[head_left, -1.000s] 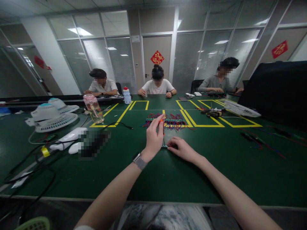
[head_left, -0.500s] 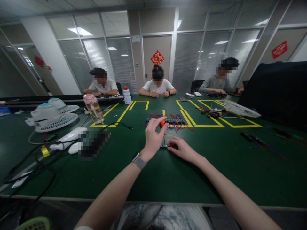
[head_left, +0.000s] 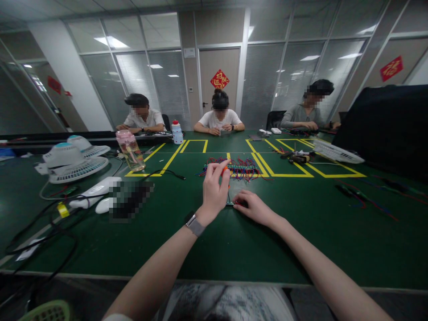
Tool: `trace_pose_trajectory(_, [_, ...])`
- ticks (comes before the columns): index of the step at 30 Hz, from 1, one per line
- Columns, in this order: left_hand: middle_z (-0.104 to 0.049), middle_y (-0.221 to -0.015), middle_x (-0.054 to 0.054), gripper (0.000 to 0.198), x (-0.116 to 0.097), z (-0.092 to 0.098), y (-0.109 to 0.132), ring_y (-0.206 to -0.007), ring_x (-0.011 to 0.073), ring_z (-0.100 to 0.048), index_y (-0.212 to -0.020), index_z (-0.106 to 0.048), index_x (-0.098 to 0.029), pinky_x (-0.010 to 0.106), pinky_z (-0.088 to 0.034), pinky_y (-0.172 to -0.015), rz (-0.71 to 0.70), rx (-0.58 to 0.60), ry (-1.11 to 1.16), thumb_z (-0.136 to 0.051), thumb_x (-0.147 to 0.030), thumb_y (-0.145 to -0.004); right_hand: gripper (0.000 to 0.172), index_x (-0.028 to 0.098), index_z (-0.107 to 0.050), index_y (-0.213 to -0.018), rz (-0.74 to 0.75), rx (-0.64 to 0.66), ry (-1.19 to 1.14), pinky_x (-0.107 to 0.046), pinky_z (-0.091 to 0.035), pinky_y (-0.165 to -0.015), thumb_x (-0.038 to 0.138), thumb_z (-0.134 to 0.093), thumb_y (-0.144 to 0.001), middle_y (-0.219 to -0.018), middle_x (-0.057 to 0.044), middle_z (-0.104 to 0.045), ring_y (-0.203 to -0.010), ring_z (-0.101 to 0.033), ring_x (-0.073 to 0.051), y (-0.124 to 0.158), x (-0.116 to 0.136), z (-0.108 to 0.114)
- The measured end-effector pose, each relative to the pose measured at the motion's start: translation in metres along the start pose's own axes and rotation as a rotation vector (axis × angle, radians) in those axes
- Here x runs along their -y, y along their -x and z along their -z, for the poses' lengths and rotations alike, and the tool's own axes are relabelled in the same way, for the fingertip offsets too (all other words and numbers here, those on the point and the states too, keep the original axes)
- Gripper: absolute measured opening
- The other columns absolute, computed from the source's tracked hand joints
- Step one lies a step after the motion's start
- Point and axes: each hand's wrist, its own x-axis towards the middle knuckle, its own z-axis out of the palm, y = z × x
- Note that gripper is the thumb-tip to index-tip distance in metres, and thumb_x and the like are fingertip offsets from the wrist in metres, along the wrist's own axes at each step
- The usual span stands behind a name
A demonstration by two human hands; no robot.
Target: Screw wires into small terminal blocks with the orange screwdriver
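My left hand [head_left: 214, 189], with a watch at its wrist, is closed around the orange handle of an upright screwdriver [head_left: 226, 171]. The screwdriver's thin shaft reaches down to a small green circuit board [head_left: 229, 203] on the green table. My right hand [head_left: 253, 207] rests on the table, its fingers closed at the board's right end, where dark red wires show beneath them. Just beyond my hands lies a row of small circuit boards [head_left: 245, 168] with many red and blue wires.
Fans [head_left: 78, 162], a power strip [head_left: 95, 192] and cables are at left, near a pink-lidded bottle [head_left: 131, 150]. Pliers [head_left: 297, 157], wired boards [head_left: 356, 192] and a white keyboard [head_left: 337, 152] are at right. Three people sit across the table.
The fingers of my left hand have shifted round the orange handle, the thumb now less spread. My right hand has stayed in place.
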Motion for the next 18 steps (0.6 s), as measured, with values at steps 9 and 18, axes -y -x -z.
trace_pose_trajectory(9, [-0.057, -0.096, 0.005, 0.024, 0.002, -0.0008, -0.0013, -0.089, 0.0163, -0.056, -0.107, -0.063, -0.021, 0.03, -0.046, -0.083, -0.006, -0.055, -0.012, -0.054, -0.032, -0.088, 0.006, 0.017, -0.064, -0.086, 0.004, -0.001, -0.007, -0.028, -0.043, -0.07, 0.02, -0.059, -0.083, -0.082, -0.004, -0.057, -0.076, -0.054, -0.017, 0.0001, 0.0014, 0.0014])
trace_pose_trajectory(18, [-0.06, -0.101, 0.006, 0.027, 0.0031, -0.0015, -0.0019, -0.093, 0.0157, -0.057, -0.115, -0.059, -0.02, 0.029, -0.045, -0.087, -0.011, -0.026, 0.045, -0.049, -0.027, -0.091, 0.005, 0.017, -0.064, -0.084, 0.006, 0.003, -0.008, -0.028, -0.043, -0.07, 0.019, -0.06, -0.083, -0.081, -0.004, -0.057, -0.077, -0.054, -0.016, 0.0, 0.0009, 0.0012])
